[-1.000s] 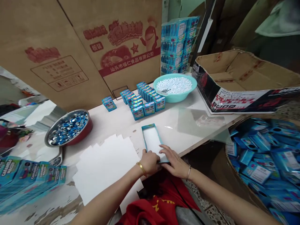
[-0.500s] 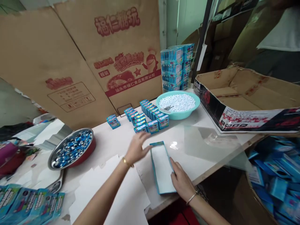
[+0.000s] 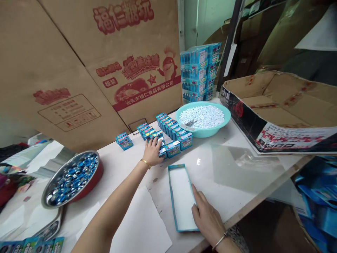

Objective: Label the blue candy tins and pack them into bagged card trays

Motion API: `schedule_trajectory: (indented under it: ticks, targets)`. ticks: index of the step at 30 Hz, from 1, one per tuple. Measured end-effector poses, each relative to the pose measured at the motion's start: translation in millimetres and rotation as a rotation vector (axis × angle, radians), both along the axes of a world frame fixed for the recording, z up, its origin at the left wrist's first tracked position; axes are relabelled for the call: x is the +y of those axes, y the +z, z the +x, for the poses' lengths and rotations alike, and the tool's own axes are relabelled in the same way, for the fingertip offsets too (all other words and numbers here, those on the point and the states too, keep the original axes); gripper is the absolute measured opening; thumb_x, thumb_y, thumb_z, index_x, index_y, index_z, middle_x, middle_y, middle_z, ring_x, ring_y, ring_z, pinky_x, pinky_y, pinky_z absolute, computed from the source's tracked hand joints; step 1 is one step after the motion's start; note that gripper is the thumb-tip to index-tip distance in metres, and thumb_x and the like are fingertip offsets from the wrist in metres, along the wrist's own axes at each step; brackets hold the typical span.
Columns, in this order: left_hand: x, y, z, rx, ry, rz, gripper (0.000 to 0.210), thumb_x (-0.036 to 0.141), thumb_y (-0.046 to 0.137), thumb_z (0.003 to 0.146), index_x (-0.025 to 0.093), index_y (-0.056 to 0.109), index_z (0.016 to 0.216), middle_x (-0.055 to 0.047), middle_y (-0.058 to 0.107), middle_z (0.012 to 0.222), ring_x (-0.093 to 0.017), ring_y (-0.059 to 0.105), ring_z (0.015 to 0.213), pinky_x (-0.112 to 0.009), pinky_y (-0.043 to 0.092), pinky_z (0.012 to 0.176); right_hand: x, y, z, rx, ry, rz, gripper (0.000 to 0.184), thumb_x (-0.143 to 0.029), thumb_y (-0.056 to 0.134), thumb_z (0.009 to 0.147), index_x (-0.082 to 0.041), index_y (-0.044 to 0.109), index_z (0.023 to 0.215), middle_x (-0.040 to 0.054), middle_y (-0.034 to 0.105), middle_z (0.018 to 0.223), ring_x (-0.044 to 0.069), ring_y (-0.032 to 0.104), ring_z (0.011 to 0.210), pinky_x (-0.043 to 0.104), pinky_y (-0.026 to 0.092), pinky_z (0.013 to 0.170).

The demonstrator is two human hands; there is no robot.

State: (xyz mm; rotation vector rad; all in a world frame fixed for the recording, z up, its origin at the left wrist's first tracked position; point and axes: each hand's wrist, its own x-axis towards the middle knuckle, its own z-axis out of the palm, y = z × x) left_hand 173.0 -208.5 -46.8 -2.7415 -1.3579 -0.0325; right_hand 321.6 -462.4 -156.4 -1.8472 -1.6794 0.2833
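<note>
My left hand (image 3: 153, 151) is on the near left row of small blue boxes (image 3: 150, 131), fingers curled over their tops; its fingertips are partly hidden among them. A longer row of the same boxes (image 3: 168, 124) stands beside it, with a box (image 3: 173, 149) at the front. My right hand (image 3: 206, 214) grips the right edge of a shallow blue tray (image 3: 172, 198) with a white inside, lying flat on the table near its front edge. Nothing lies in the tray. One small group of boxes (image 3: 124, 141) stands apart to the left.
A turquoise basin (image 3: 207, 131) of white pellets with a metal scoop sits behind the rows. Left is a red-and-steel bowl (image 3: 96, 175) of blue-silver pieces. White paper (image 3: 139, 225) lies in front; an open carton (image 3: 252, 137) stands right. Wrapped box stacks (image 3: 196, 73) rise behind.
My left hand has moved forward from above the tray's far end onto the small boxes. My right hand keeps its hold on the tray. The view has shifted slightly.
</note>
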Motion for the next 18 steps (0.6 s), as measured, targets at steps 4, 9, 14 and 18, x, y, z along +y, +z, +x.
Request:
schedule_trajectory:
  ticks: [4,9,14,18]
  targets:
    - [3,6.5,1,-0.067,0.165,-0.073,0.104,0.039,0.074,0.056,0.019,0.027,0.147,-0.022,0.037,0.139,-0.044,0.038,0.124,-0.051,0.042,0.094,7,2.2,0,-0.025,0.021,-0.054,0.076,-0.011,0.038,0.081,-0.021,0.011,0.152,0.012,0.064,0.115,0.021,0.066,0.067,0.032,0.045,0.048]
    - [5,17.7,-24,-0.296,0.305,-0.179,0.113,0.039,0.081,0.05,0.019,0.026,0.147,-0.018,0.049,0.124,-0.041,0.045,0.117,-0.054,0.041,0.095,13,24.9,-1,-0.042,0.043,-0.25,0.071,-0.009,0.041,0.079,-0.016,0.028,0.149,0.0122,0.065,0.117,0.02,0.066,0.071,0.03,0.044,0.052]
    - [-53,35.4,-54,-0.796,0.24,-0.225,0.12,0.041,0.084,0.052,0.024,0.017,0.15,-0.014,0.039,0.14,-0.037,0.038,0.131,-0.051,0.032,0.108,17,54.2,0,0.022,0.039,-0.51,0.067,-0.011,0.037,0.084,-0.014,0.025,0.15,0.0116,0.059,0.131,0.022,0.066,0.093,0.03,0.047,0.068]
    - [-107,46.0,-36,-0.804,0.038,-0.552,0.12,0.046,0.082,0.057,0.027,0.009,0.151,-0.012,0.038,0.142,-0.032,0.045,0.127,-0.047,0.038,0.106,17,59.1,2,0.041,0.046,-0.53,0.067,-0.012,0.036,0.085,-0.011,0.022,0.151,0.0131,0.056,0.135,0.024,0.066,0.097,0.031,0.048,0.074]
